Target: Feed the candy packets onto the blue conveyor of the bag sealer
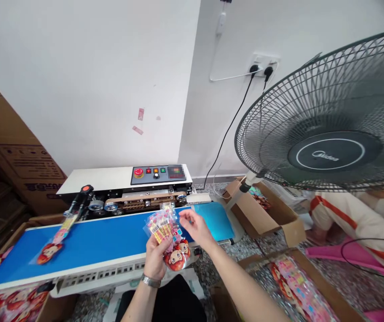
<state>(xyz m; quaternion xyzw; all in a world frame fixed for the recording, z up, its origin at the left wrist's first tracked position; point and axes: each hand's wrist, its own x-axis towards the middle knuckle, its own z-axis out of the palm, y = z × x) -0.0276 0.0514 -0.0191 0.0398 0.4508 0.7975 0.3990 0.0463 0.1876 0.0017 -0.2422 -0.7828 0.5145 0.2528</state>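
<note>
My left hand [156, 259] is closed around a fanned bunch of clear plastic packets [166, 230]. They have pink and yellow printing, barcodes, and a red-haired cartoon face at the lower end. My right hand [196, 228] is at the bunch's upper right edge, its fingers curled together by the clear plastic. Whether those fingertips grip a packet is hard to make out. Both hands are over the front edge of a blue conveyor belt [111, 237]. At the belt's left end lies a single packet [56, 241], its top by the rollers of the white sealing machine [101, 179].
A large fan [326, 152] stands at the right. Open cartons sit on the floor, one holding packets [302, 286] at lower right, another carton [262, 210] behind it. More packets [14, 299] fill a box at lower left. Another person's sleeve [342, 219] shows at far right.
</note>
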